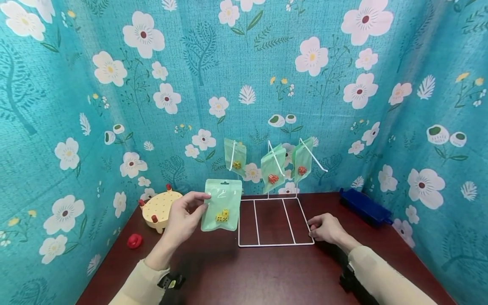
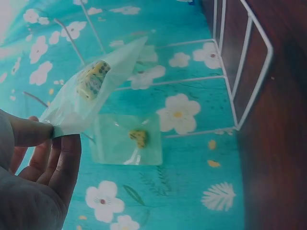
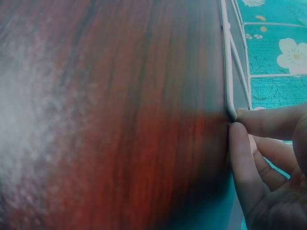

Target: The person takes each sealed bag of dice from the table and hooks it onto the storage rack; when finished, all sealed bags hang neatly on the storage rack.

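My left hand (image 1: pixel 184 218) pinches the side edge of a green zip bag (image 1: pixel 225 194) between thumb and fingers. Yellow dice (image 1: pixel 222 217) show through its front, and the bag hangs upright left of a white wire display rack (image 1: pixel 256 222). My right hand (image 1: pixel 328 228) pinches the rack's base wire near its front right corner. On the rack's hooks hang more green bags: one with yellow dice (image 1: pixel 235 148) at the left, one with red dice (image 1: pixel 268 163) in the middle and another with red dice (image 1: pixel 299 156) at the right. The left wrist view shows the held bag (image 2: pixel 120 74) close up, tilted.
A pale yellow round stand (image 1: pixel 164 203) with red-tipped legs lies upturned at the table's left. Before it is a small red object (image 1: pixel 134 241). Toward the back right rests a dark blue tray (image 1: pixel 364 206). A flowered teal curtain surrounds the dark wooden table (image 1: pixel 267 271).
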`<state>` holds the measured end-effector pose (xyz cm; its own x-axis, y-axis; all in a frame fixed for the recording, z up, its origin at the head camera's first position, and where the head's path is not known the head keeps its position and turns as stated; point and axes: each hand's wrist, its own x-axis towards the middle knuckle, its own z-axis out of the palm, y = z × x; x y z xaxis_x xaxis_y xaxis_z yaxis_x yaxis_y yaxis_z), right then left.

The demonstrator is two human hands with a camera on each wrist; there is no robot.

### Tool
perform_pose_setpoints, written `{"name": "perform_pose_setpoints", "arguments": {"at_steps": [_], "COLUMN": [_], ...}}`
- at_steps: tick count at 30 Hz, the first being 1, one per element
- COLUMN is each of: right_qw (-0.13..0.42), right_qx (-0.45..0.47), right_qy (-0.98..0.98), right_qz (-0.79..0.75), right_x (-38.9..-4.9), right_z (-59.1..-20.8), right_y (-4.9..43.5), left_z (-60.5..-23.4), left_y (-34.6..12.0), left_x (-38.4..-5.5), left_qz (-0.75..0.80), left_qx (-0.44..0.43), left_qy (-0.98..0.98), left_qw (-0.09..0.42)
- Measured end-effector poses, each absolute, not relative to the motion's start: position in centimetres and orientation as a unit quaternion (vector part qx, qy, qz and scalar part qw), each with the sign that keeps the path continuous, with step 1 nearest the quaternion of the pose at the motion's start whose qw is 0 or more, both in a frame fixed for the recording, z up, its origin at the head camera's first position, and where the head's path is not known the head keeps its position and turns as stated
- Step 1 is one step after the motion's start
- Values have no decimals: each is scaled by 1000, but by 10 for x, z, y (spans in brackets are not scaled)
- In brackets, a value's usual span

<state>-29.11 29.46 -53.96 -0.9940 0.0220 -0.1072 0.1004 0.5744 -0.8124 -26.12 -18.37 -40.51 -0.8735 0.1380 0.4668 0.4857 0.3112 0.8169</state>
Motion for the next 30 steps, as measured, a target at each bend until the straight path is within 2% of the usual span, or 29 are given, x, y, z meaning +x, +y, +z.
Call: {"name": "perform_pose_setpoints", "arguments": {"at_steps": [10,23,30], "right_qw": [43,47,45], "right_qx": [32,32,38], "right_qy": [886,888,889], "right_qz": [-460,-456,-453], "right_x": [-292,-290,-291], "right_z": [-538,-536,-538], "right_y": [296,295,294], "left_z": [-386,-373,-375], "left_y": [-173,-156,-154], "left_x": [-258,-261,-264], "left_qz": [-559,-583,-589], "left_qx": [-241,-288,-279], "left_qy": [-767,-727,-725], "left_qw": [203,220,223]}}
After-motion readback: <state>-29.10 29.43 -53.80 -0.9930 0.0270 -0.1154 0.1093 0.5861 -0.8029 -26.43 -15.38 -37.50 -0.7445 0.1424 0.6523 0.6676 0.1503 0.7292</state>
